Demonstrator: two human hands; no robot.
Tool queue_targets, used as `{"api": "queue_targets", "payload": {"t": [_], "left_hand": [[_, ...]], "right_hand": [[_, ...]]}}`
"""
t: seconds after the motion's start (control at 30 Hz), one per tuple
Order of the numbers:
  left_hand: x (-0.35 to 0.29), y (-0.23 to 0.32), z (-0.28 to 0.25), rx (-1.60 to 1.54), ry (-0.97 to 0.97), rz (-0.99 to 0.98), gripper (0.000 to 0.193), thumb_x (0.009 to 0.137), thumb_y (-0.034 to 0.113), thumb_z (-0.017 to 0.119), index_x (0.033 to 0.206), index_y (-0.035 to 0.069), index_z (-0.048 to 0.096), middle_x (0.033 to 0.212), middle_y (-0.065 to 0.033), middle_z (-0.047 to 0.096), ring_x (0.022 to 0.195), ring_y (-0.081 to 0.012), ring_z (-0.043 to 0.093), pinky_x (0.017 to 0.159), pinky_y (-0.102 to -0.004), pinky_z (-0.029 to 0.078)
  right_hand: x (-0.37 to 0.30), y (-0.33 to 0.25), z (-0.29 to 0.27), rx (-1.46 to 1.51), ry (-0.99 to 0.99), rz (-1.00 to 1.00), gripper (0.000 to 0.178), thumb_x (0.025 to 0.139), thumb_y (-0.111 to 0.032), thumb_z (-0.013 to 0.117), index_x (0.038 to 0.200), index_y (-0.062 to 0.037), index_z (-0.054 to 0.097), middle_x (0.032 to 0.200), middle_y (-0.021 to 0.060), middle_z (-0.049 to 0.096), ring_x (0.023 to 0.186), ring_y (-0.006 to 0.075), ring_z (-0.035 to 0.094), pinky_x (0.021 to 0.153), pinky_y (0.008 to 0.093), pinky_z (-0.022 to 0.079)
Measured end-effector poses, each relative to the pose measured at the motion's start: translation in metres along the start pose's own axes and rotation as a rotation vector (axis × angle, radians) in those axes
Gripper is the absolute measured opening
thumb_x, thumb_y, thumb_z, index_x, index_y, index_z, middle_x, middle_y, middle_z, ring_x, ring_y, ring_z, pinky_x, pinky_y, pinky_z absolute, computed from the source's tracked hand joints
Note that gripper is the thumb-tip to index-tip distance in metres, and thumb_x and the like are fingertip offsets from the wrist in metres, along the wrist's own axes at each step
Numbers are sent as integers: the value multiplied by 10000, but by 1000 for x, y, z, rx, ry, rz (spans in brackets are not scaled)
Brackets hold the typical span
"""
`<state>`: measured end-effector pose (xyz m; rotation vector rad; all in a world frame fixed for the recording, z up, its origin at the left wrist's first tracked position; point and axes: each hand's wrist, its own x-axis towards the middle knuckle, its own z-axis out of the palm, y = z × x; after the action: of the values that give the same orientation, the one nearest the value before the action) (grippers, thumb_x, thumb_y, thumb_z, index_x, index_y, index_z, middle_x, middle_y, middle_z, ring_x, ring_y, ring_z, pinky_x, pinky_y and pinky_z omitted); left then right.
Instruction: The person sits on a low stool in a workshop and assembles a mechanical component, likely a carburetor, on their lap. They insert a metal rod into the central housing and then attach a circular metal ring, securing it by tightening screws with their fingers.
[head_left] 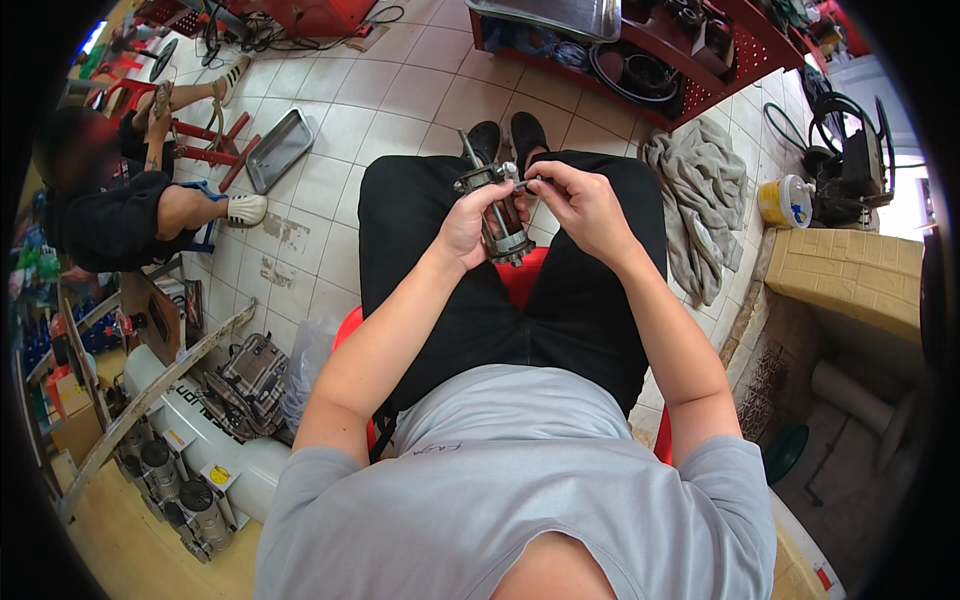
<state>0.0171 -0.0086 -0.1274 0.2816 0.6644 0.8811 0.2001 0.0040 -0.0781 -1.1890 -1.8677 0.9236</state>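
Note:
My left hand is closed around a metal cylindrical mechanical part with rods along its sides and a ring at its lower end. The part is held above my lap, between my knees. A thin rod sticks out from its upper left. At the top of the part, my right hand has thumb and forefinger pinched on a small, thin metal piece. Whether that piece is a tool or belongs to the part cannot be made out. My fingers hide the middle of the part.
A grey cloth lies on the tiled floor to my right, near a yellow-and-white bucket. Ahead stands a red shelf cart. At left are a metal tray, a seated person and a white compressor tank.

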Motion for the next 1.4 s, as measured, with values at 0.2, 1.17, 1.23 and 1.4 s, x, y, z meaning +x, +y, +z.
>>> {"api": "queue_targets", "payload": {"t": [0.2,1.17,1.23,1.4], "left_hand": [[-1,-1,2,22,63,79,147,920,188,589,987,60,618,830,-49,645,813,-181,650,738,-323,531],[0,1,1,119,80,180,123,891,132,620,1000,79,605,843,-36,621,793,-155,633,694,-291,512],[0,1,2,145,82,187,124,884,124,623,998,76,604,847,-39,623,800,-159,632,706,-296,514],[0,0,2,169,81,197,124,874,106,627,991,70,601,866,-53,630,816,-164,628,738,-304,515]], "right_hand": [[1,-14,-9,-63,-14,111,263,828,-208,724,1038,-59,668,558,85,497,469,167,477,478,311,357],[1,-7,-8,-202,16,10,168,839,-185,678,944,-60,641,515,61,427,449,183,447,463,341,346],[1,-5,-7,-182,27,10,179,854,-169,687,953,-25,646,489,40,365,418,124,346,438,319,282],[1,-1,-5,-156,34,27,195,851,-199,706,920,-24,653,485,39,375,418,117,336,434,315,273]]}}
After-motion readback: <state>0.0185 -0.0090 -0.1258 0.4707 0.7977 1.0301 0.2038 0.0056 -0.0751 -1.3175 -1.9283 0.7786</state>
